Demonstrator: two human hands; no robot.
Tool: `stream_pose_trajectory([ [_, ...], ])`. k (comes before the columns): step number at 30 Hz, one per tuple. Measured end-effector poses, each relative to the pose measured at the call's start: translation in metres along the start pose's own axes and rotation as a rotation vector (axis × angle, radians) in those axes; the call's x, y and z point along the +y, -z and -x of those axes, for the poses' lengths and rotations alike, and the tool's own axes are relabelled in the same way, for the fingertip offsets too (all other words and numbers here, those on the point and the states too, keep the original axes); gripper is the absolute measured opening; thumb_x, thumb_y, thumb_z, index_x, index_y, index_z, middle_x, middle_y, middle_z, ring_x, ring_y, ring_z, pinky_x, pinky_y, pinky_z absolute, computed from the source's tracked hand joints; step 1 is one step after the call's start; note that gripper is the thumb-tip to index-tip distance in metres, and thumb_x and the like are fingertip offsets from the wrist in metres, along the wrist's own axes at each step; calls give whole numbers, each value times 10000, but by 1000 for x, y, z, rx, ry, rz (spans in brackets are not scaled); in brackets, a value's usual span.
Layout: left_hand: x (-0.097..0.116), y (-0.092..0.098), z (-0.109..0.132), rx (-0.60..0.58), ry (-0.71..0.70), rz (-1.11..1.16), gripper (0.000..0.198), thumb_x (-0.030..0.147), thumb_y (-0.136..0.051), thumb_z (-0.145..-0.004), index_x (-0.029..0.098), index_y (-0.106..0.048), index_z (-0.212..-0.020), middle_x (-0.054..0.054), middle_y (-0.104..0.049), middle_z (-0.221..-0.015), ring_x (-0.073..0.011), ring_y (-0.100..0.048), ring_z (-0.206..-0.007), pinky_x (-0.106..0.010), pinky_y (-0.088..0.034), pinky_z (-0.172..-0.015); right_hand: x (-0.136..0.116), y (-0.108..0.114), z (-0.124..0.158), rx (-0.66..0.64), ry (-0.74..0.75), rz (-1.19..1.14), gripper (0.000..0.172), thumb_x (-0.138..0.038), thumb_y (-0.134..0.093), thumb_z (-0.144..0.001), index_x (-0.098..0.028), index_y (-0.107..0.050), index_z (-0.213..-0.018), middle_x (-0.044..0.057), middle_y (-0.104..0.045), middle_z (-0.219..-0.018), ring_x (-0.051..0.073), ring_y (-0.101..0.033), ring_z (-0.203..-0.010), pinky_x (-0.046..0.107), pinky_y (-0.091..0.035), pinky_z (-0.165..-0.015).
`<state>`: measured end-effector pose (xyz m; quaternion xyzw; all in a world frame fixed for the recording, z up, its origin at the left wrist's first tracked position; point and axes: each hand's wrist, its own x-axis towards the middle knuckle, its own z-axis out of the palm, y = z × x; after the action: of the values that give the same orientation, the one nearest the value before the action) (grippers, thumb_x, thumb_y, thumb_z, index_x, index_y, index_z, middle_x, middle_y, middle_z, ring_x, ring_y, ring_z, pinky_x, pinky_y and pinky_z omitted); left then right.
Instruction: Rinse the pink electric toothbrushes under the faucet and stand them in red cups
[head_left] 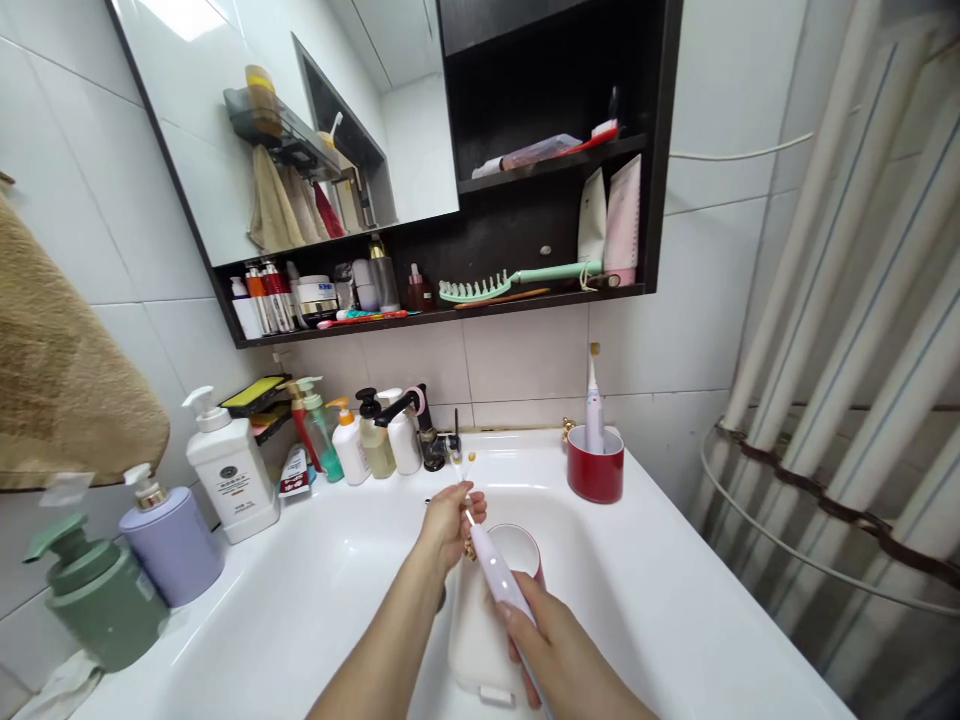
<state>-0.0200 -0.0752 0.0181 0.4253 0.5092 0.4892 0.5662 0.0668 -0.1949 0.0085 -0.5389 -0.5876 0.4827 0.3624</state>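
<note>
My right hand [551,635] is wrapped round the pale lilac handle of an electric toothbrush [495,570], which slants up toward the tap. My left hand [454,520] is closed at the toothbrush's thin metal shaft, with a white brush head [459,470] pinched in its fingers. A second small yellowish bristle tip [472,457] shows beside it; what it belongs to is unclear. Beneath my hands, a cream oblong case [480,650] lies in the white basin [345,570]. Next to it is a cup [517,540], white inside and red outside, partly covered by the toothbrush.
A red cup [595,470] holding another electric toothbrush [594,405] stands on the right rim. Behind the basin are a black tap [429,440] and several pump bottles [349,445]. Overhead, a dark mirror cabinet [667,200] juts out. A striped curtain [847,350] hangs right.
</note>
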Motion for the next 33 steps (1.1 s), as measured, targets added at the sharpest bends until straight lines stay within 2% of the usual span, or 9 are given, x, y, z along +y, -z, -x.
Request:
stream_pose_trajectory([
  [3, 6, -18, -30, -34, -9, -273, 115, 209, -448, -679, 137, -440, -590, -35, -555, -542, -77, -506, -457, -210, -414, -506, -2, 3, -1, 69, 83, 9, 302, -381, -272, -727, -157, -394, -890, -38, -376, -549, 62, -352, -361, 202, -312, -375],
  [7, 3, -43, -69, 46, -37, -556, 98, 173, -516, -602, 140, -461, -527, -74, -571, -551, -164, -553, -600, -252, -398, -543, 2, 7, -2, 159, 208, 94, 353, -399, -294, -708, -138, -421, -908, -10, -424, -520, 111, -406, -458, 232, -326, -456],
  [12, -7, -58, -94, 141, -109, -857, 37, 96, -540, -534, 113, -514, -554, -168, -588, -728, -264, -516, -825, -296, -366, -640, 7, 9, -5, 132, 237, 125, 398, -397, -297, -691, -124, -397, -963, -17, -380, -501, 109, -370, -436, 222, -281, -424],
  [16, -8, -52, -90, 150, -179, -974, 110, 174, -518, -574, 108, -544, -657, -179, -558, -869, -270, -493, -864, -323, -348, -681, 6, 11, -5, 108, 236, 100, 416, -398, -293, -693, -126, -384, -994, -19, -386, -500, 102, -370, -434, 209, -275, -417],
  [19, -7, -35, -83, 165, -230, -1004, 176, 224, -476, -620, 126, -539, -752, -156, -514, -975, -261, -455, -927, -349, -306, -754, 4, 11, -4, 132, 250, 94, 392, -402, -296, -696, -135, -402, -963, -10, -420, -516, 110, -402, -461, 208, -294, -436],
  [21, -8, -23, -79, 177, -228, -1001, 160, 184, -469, -621, 117, -538, -748, -165, -500, -993, -266, -443, -943, -362, -288, -774, 5, 10, -3, 146, 247, 115, 382, -395, -303, -698, -136, -405, -959, -7, -432, -518, 113, -407, -465, 211, -301, -443],
  [25, -9, -10, -75, 187, -174, -914, 83, 62, -465, -585, 99, -528, -626, -188, -530, -915, -269, -452, -935, -348, -301, -764, 12, 6, -6, 136, 236, 157, 359, -364, -320, -697, -137, -407, -962, -6, -453, -527, 117, -422, -478, 216, -319, -464],
  [28, -8, -5, -65, 158, -105, -759, 66, 67, -475, -588, 122, -497, -559, -146, -577, -758, -239, -510, -850, -311, -359, -694, 14, 6, -8, 158, 210, 200, 331, -346, -334, -696, -136, -422, -936, 11, -487, -569, 123, -435, -509, 223, -336, -489],
  [33, -5, 13, -20, 35, -23, -420, 86, 197, -441, -674, 148, -458, -606, -36, -562, -594, -119, -556, -604, -223, -418, -562, 10, 6, -6, 144, 164, 169, 264, -298, -323, -713, -137, -447, -881, 8, -479, -594, 114, -447, -530, 224, -353, -511],
])
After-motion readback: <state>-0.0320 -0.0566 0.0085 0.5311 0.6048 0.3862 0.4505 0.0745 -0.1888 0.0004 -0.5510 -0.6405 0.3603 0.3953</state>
